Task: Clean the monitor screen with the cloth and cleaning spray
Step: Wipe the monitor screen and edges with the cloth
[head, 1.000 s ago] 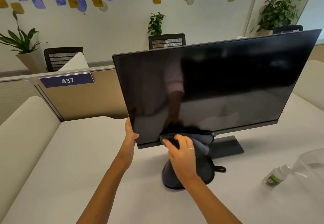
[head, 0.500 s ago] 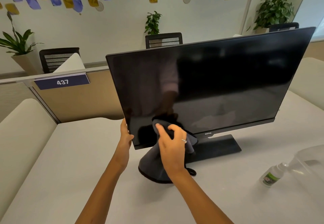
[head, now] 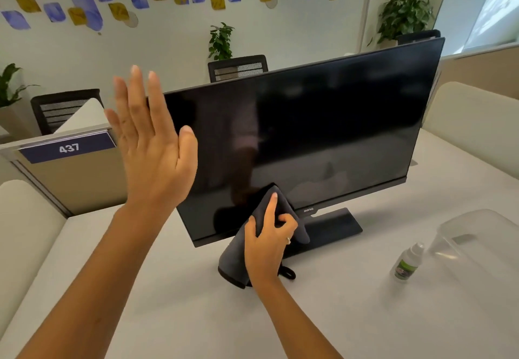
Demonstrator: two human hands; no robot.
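Grey microfibre cloth (head: pixel 262 235) gripped in right hand (head: pixel 266 242), wiping monitor screen (head: pixel 323 139) low; left hand (head: pixel 153 145) raised, fingers spread; next, likely bracing the bezel.

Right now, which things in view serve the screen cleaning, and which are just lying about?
In use: monitor; grey cloth, gripped by the right hand; spray bottle; left hand, raised open.
Lying about: clear plastic container; sign 437; office chairs; potted plants.
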